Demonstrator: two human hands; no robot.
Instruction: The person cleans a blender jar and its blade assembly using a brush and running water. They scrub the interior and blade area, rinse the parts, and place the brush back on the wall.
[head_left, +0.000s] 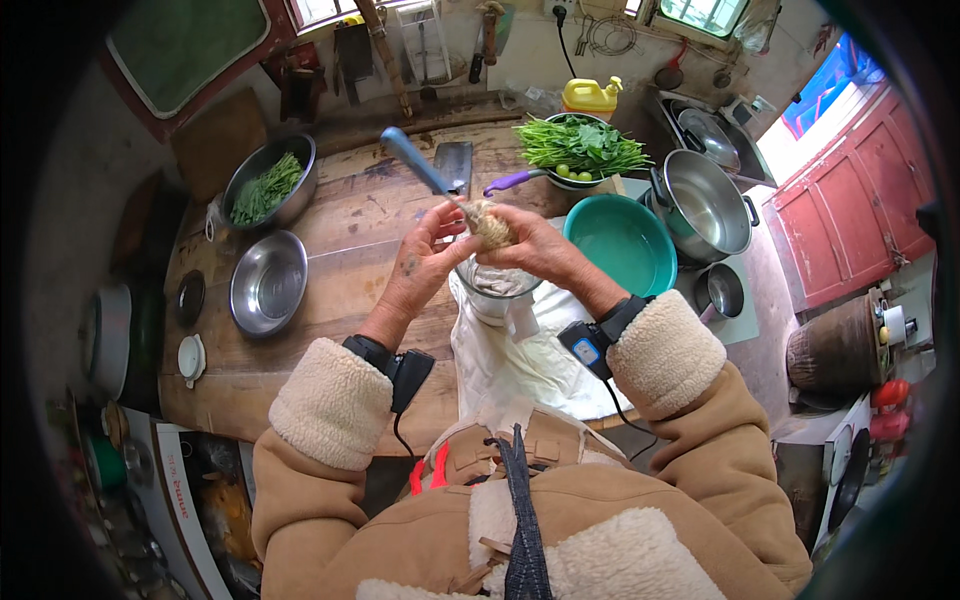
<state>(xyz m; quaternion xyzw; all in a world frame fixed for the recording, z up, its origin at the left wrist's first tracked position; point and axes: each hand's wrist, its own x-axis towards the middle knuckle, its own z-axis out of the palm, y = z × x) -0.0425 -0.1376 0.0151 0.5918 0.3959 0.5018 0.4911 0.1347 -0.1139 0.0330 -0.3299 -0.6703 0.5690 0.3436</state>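
Above a clear blender jug (495, 289), my two hands meet at a tan, fibrous clump (491, 225). My left hand (431, 251) holds a long blue-handled tool (412, 157), its handle pointing up and away, its lower end at the clump; whether it is a knife or a brush is hidden by the fingers. My right hand (529, 240) has its fingers closed around the clump. Pale grey, cloth-like material (496, 277) lies inside the jug. The jug stands on a white cloth (547, 367) at the table's near edge.
Right of the jug are a green basin (621, 246) with liquid, a steel pot (706, 206) and a small saucepan (721, 291). Behind are a bowl of leafy greens (585, 146) and a cleaver (453, 165). On the left stand an empty steel bowl (268, 283) and a basin of greens (300, 187).
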